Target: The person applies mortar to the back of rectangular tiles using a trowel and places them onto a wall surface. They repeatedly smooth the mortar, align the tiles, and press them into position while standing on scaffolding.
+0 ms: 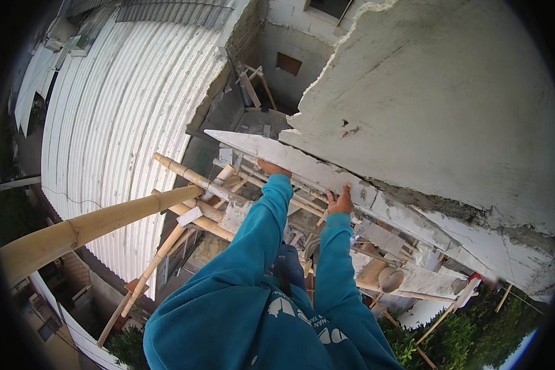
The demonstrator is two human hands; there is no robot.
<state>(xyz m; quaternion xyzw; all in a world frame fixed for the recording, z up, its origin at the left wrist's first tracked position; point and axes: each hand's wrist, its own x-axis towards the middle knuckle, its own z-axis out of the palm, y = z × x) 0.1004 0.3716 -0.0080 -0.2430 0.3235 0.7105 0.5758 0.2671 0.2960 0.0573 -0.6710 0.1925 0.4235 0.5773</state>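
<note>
A long, pale board (305, 161) with a pointed left end lies diagonally along the broken lower edge of the grey plastered wall (425, 92). My left hand (274, 168) holds the board's near edge toward its left part, its fingers partly hidden. My right hand (341, 198) grips the same edge farther right, with fingers raised against the board's face. Both arms are in blue sleeves. Beneath them are bamboo poles and rough planks (234, 216) of a scaffold.
A thick bamboo pole (86, 227) crosses the left side. Beyond it is a white corrugated roof (111, 111). A recess with a small window (288, 64) lies at top center. A bucket-like container (391, 280) sits among the lower right planks, above green foliage (493, 327).
</note>
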